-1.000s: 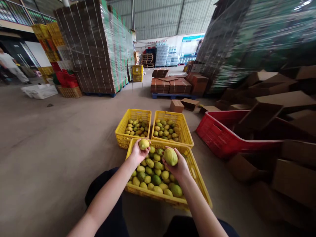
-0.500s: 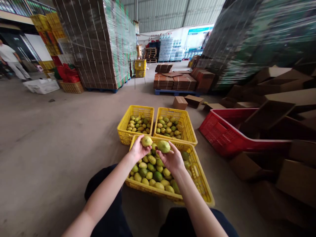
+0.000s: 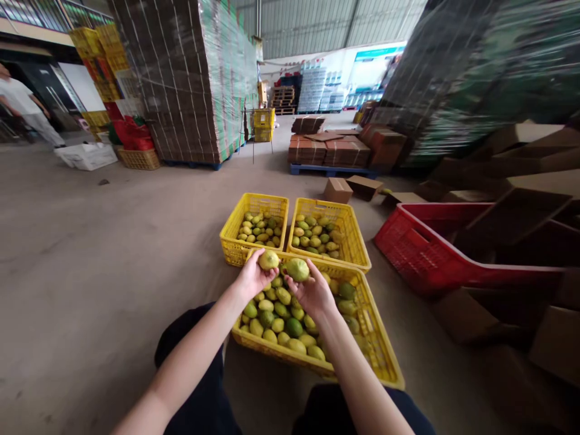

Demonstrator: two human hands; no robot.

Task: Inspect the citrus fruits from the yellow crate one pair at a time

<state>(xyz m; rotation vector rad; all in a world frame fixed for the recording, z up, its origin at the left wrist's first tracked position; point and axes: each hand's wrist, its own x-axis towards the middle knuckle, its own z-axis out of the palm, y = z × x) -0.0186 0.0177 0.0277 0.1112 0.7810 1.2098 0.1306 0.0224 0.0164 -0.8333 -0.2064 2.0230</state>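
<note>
My left hand (image 3: 254, 275) is closed round a yellow lemon (image 3: 269, 260), held above the near crate. In my right hand (image 3: 317, 295) is a greener lemon (image 3: 298, 269), its fingers wrapped about the side and underside. The two fruits are close together but apart. Below them the near yellow crate (image 3: 380, 338) holds many yellow and green lemons (image 3: 281, 311), part of them hidden by my hands and right forearm. Just beyond stand two more yellow crates, a left one (image 3: 231, 249) and a right one (image 3: 357, 244), each with lemons inside.
A red crate (image 3: 403, 248) with cardboard boxes in and around it stands to the right. Behind are small open boxes (image 3: 338, 190) and flattened cardboard on a blue pallet (image 3: 333, 170). Wrapped stacks (image 3: 181, 90) rise on both sides. A person (image 3: 25, 103) is at the far left.
Both hands keep hold of their lemons; the right one has turned slightly and shifted a little left. The crates and background sit slightly farther right in view, as the camera has turned.
</note>
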